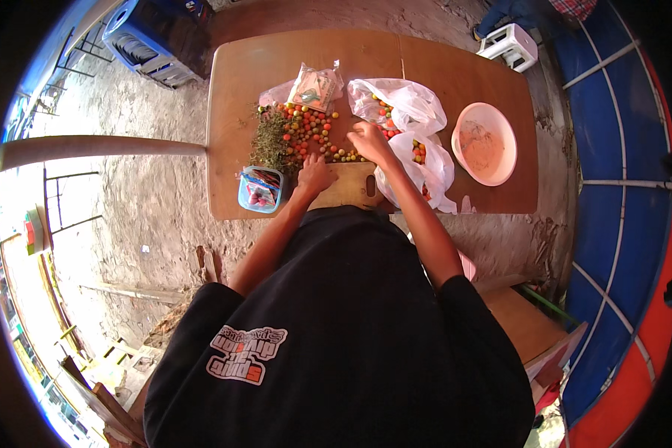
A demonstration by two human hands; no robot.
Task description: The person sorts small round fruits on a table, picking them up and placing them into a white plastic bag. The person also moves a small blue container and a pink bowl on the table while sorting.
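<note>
On a brown wooden table [369,50] lies a pile of small red, orange and green tomatoes [308,127]. My left hand [316,175] rests at the near edge of the pile, fingers pointing forward; whether it holds a tomato cannot be told. My right hand [369,140] is over the right end of the pile, fingers bent, beside two white plastic bags with tomatoes inside, one farther [420,109] and one nearer [439,168]. What its fingers hold is hidden. A wooden cutting board [341,187] lies between my forearms. Dry green stems [269,140] are heaped left of the tomatoes.
A blue-rimmed plastic container [280,196] with small packets stands at the near left. Behind the tomatoes lies a printed clear packet [313,89]. At the right is a pink basin [507,145]. Beyond the table are a white stool [515,45] and a person [501,17].
</note>
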